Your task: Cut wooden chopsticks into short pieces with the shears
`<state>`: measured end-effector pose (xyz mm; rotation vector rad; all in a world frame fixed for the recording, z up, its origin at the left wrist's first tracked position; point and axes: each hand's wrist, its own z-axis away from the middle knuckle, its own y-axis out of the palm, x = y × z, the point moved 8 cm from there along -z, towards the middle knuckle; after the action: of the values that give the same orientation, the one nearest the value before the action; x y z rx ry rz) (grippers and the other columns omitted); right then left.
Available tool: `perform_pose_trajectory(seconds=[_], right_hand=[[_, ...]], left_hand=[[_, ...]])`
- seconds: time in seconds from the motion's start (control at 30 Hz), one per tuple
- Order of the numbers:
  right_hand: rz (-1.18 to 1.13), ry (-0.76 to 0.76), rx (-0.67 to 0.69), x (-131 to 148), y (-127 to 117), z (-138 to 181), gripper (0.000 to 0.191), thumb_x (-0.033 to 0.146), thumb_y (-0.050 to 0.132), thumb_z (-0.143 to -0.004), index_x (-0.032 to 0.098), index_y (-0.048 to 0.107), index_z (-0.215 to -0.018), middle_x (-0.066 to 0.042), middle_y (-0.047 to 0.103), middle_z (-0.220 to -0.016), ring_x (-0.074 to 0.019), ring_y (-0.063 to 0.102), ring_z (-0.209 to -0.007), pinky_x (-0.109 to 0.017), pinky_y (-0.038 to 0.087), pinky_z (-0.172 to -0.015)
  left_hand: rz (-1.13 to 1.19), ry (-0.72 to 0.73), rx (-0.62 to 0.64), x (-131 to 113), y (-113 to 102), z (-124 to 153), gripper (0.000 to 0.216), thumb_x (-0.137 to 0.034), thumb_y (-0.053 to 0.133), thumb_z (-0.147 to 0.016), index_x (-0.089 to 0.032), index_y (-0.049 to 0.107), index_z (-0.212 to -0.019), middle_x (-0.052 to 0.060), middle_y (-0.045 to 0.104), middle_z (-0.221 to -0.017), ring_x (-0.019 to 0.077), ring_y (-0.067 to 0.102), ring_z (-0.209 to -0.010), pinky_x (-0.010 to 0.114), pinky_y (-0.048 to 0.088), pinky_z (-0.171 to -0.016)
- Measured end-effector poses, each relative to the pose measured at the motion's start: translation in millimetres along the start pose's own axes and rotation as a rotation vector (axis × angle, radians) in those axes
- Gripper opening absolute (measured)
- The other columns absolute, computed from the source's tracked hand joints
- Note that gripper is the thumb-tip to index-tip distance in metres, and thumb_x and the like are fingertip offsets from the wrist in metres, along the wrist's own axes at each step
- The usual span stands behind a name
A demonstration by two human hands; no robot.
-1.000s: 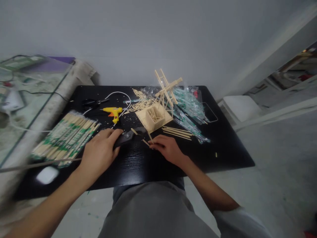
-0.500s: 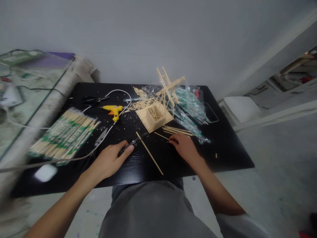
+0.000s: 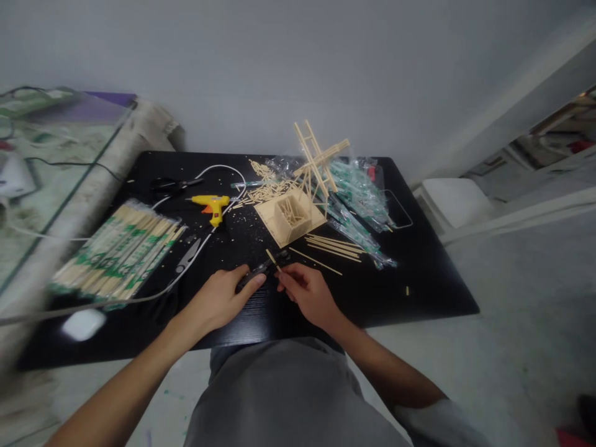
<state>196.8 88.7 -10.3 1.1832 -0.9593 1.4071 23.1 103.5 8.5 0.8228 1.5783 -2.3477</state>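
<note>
A: Hands first. Where are they and what do they hold?

B: Left hand (image 3: 223,298) wrapped round black pliers (image 3: 254,273), clamped on the handles, over the near middle of the black table (image 3: 386,298). Right hand (image 3: 310,295) just beside it, fingertips together on a thin wooden stick (image 3: 271,256), whose far end pokes out by the pliers' head

A: Is the stick between the jaws?

B: Cannot tell. Dark tool on dark tabletop, and the fingers crowd it

A: Surroundings?

B: One loose stick (image 3: 315,261) lies beyond the right hand, next to a row of sticks (image 3: 334,249). Behind: a wooden box (image 3: 285,226) full of short pieces, on a base board (image 3: 267,216), and a cross-shaped stick frame (image 3: 318,162) standing tilted over it. Heap of short offcuts (image 3: 265,195) to the left of that, then a yellow glue gun (image 3: 210,206)

A: What could go wrong?

B: My judgement: skin nipped, if the pliers squeeze with the right fingertips this near. Thin wood may split or throw a chip if gripped off square

A: Anything further out?

B: Pale cord (image 3: 153,297) curves close to the left forearm; a snag there might tug whatever it feeds. The frame looks slender, so a careless knuckle reaching past the box could knock it askew
</note>
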Motion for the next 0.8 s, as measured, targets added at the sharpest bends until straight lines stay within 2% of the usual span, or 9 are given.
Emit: perform_pose_trajectory(seconds=[0.1,0.23,0.33,0.43,0.63,0.8], right_hand=[[0.0,-0.012,-0.045,0,-2,1,0.031,0.049,0.071,-0.091,0.018,0.072,-0.086,0.0,0.065,-0.068,-0.0123,0.053,-0.059,-0.025,0.043,-0.055],[-0.024,-0.012,-0.071,-1,-3,2,0.032,0.05,0.072,-0.09,0.02,0.071,-0.079,0.0,0.063,-0.066,-0.0128,0.051,-0.058,-0.025,0.04,-0.054],[-0.084,-0.006,-0.057,-2,-4,0,0.033,0.052,0.074,-0.088,0.02,0.073,-0.082,0.002,0.059,-0.063,-0.0117,0.045,-0.054,-0.025,0.033,-0.05],[-0.203,0.04,0.018,-6,-2,-1,0.036,0.054,0.077,-0.085,0.018,0.075,-0.085,0.003,0.056,-0.061,-0.0093,0.039,-0.049,-0.025,0.026,-0.046],[-0.493,0.259,0.254,-14,12,4,0.039,0.052,0.086,-0.077,0.015,0.072,-0.08,0.006,0.048,-0.057,-0.004,0.025,-0.045,-0.022,0.012,-0.043],[-0.572,0.32,0.286,-18,14,7,0.038,0.048,0.088,-0.076,0.014,0.07,-0.08,0.007,0.048,-0.056,-0.003,0.022,-0.044,-0.021,0.01,-0.043]], left_hand=[[-0.006,0.004,-0.018,0,1,0,0.065,-0.069,0.034,-0.101,-0.018,0.074,-0.104,0.014,0.08,-0.099,0.0326,0.075,-0.096,0.039,0.053,-0.081],[-0.033,0.012,0.013,-1,4,0,0.067,-0.071,0.029,-0.102,-0.018,0.071,-0.103,0.013,0.078,-0.09,0.033,0.075,-0.092,0.039,0.051,-0.076],[-0.032,0.046,0.017,-4,2,0,0.062,-0.069,0.029,-0.103,-0.019,0.066,-0.101,0.01,0.075,-0.085,0.0308,0.075,-0.087,0.037,0.048,-0.073],[-0.002,0.078,0.022,-7,-1,1,0.056,-0.066,0.03,-0.104,-0.02,0.062,-0.097,0.006,0.071,-0.081,0.0279,0.073,-0.082,0.035,0.045,-0.071],[0.05,0.15,0.038,-13,-4,4,0.049,-0.062,0.034,-0.104,-0.021,0.057,-0.091,0.003,0.065,-0.077,0.023,0.068,-0.075,0.033,0.041,-0.069],[0.024,0.128,0.056,-13,-3,4,0.052,-0.063,0.033,-0.104,-0.021,0.06,-0.092,0.004,0.066,-0.077,0.0227,0.066,-0.071,0.033,0.041,-0.068]])
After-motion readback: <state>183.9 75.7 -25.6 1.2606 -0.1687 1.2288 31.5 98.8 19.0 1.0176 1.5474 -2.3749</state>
